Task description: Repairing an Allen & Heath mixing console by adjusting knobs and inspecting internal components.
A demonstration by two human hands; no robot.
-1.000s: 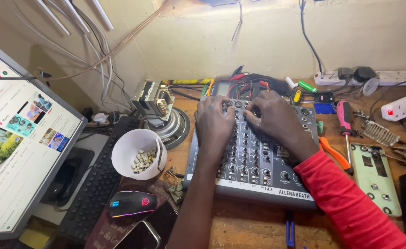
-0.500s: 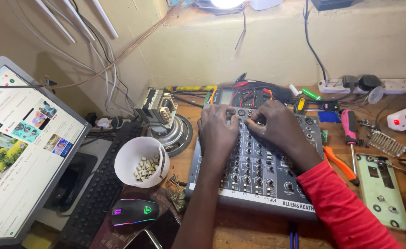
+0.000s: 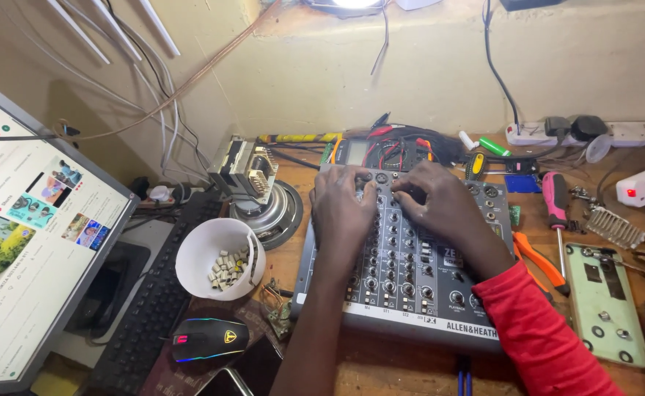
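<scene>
Head view, left hand [image 3: 343,207], right hand [image 3: 440,205] pressing mixer [image 3: 410,286] far-edge knobs, white bowl [image 3: 220,258] beside.

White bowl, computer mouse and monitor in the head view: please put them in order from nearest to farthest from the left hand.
Measured from the left hand, which rests on the audio mixer:
1. White bowl, just left of the mixer, with small pale pieces in it.
2. Computer mouse, lower left, below the bowl.
3. Monitor, at the far left edge.

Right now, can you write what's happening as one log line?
left hand on audio mixer knobs | right hand on top knobs | white bowl beside mixer
</scene>
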